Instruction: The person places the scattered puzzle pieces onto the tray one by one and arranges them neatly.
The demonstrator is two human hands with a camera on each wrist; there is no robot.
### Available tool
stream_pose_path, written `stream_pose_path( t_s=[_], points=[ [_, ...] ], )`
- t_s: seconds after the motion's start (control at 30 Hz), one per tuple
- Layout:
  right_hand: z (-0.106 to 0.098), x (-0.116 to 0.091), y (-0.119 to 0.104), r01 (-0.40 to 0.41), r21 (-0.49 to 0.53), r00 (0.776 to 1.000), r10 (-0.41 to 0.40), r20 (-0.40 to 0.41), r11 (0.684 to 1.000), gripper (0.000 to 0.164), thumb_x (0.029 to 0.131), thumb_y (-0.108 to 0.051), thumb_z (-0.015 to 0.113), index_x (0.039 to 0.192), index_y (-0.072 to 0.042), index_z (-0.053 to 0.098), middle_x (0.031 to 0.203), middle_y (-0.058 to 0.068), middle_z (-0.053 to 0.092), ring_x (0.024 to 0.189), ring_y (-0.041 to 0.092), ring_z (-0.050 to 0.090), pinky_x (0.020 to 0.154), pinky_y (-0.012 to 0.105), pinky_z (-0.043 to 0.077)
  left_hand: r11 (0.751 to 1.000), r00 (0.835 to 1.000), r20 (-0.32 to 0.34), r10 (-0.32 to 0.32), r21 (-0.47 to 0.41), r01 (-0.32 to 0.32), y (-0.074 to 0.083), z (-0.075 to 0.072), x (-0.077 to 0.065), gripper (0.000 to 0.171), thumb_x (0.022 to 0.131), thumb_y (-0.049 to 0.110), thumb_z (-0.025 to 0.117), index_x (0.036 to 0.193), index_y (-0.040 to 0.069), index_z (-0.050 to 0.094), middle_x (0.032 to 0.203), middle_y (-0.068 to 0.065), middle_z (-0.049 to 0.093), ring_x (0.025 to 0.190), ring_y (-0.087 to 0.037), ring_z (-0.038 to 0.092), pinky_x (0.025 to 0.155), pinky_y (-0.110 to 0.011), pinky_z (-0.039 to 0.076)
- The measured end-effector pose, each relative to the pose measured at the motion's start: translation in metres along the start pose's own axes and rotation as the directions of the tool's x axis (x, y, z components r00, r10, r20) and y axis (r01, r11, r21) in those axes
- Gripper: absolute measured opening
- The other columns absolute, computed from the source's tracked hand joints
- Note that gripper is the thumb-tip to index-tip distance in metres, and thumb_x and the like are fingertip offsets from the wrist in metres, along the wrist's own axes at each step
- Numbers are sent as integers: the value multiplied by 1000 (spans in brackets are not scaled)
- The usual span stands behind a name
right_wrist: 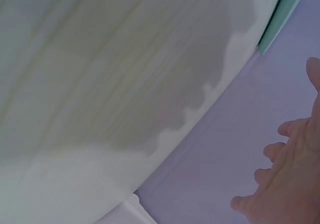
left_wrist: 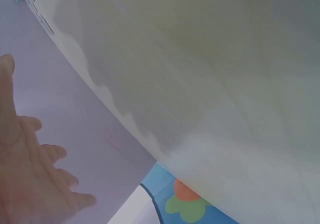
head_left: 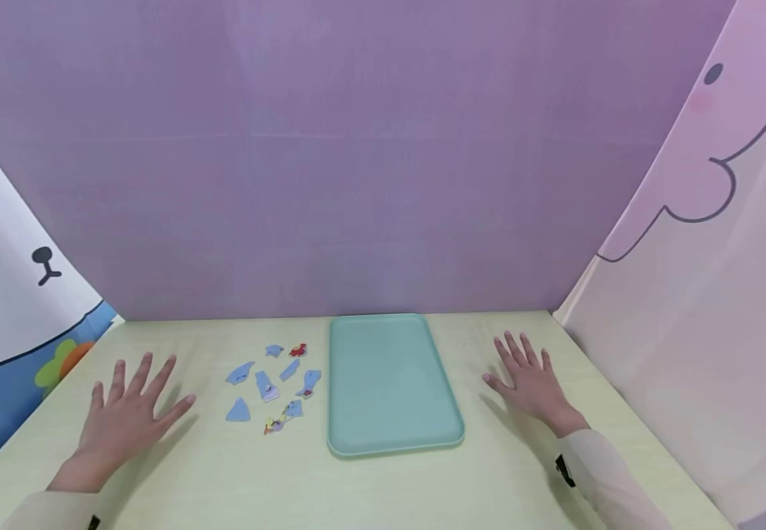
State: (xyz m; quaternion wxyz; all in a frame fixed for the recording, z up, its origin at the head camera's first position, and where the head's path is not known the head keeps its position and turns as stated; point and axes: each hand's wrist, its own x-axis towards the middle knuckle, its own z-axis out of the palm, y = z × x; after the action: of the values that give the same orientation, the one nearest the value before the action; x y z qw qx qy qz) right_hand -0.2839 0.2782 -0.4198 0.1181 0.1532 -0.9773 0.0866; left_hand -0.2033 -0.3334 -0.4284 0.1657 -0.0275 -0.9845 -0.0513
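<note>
My left hand (head_left: 121, 421) is held over the left part of the table, fingers spread and straight, holding nothing. Its shadow falls on the tabletop beside it. Nearest to it is a plain blue triangular puzzle piece (head_left: 239, 411). Several other flat, irregular puzzle pieces (head_left: 266, 386) lie loose around that one, mostly blue with small printed figures. Among them are a red-printed piece (head_left: 298, 350) at the back and a yellow-patterned piece (head_left: 273, 425) at the front. A pale green tray (head_left: 392, 383) lies right of the pieces. Beyond its right side my right hand (head_left: 532, 384) hovers, fingers spread, also holding nothing.
The light wood table (head_left: 396, 493) meets a purple backdrop (head_left: 383, 162) at its far edge. Cartoon-printed fabric walls stand at the left (head_left: 12, 309) and right (head_left: 708, 309). The tray's raised rim reaches nearly to the backdrop.
</note>
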Motion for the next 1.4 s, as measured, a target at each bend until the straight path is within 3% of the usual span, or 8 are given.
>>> stream_pose_path(
  t_s=[0.27,0.57,0.83,1.03,1.4],
  points=[
    [4,3,-9,30,5,1000,-30,-5,1000,75,88,-53,46,145,-9,22,152,15,15,141,36,5,106,63,4,1000,1000,0,4,-3,-4,7,0,4,83,84,59,48,147,20,12,149,-25,14,132,-54,-1,96,-73,7],
    [5,3,-25,92,-3,995,-92,-46,996,72,88,-49,51,142,-6,30,148,17,27,137,40,18,103,65,14,999,999,-5,35,-39,-36,14,1,10,77,84,59,49,142,12,29,143,-27,28,131,-54,12,96,-71,13],
    [10,2,-37,120,-30,992,-122,-37,992,67,87,-44,55,139,-7,36,144,17,36,135,37,26,104,63,18,997,997,-9,73,-33,-74,25,0,12,76,82,60,51,136,8,39,136,-28,39,123,-53,28,95,-69,20],
    [14,0,-43,139,-10,990,-139,-13,990,63,87,-42,55,138,-8,39,143,17,37,134,37,29,103,61,22,992,991,-44,126,-13,-126,33,-1,10,72,80,57,56,130,6,46,129,-26,47,115,-52,39,89,-65,32],
    [17,-3,-52,181,9,983,-182,29,983,59,87,-34,57,136,-6,41,139,19,41,132,38,32,103,59,26,979,978,-74,197,-40,-201,44,3,10,66,77,50,65,126,9,51,120,-21,55,107,-47,49,78,-61,41]
  ],
)
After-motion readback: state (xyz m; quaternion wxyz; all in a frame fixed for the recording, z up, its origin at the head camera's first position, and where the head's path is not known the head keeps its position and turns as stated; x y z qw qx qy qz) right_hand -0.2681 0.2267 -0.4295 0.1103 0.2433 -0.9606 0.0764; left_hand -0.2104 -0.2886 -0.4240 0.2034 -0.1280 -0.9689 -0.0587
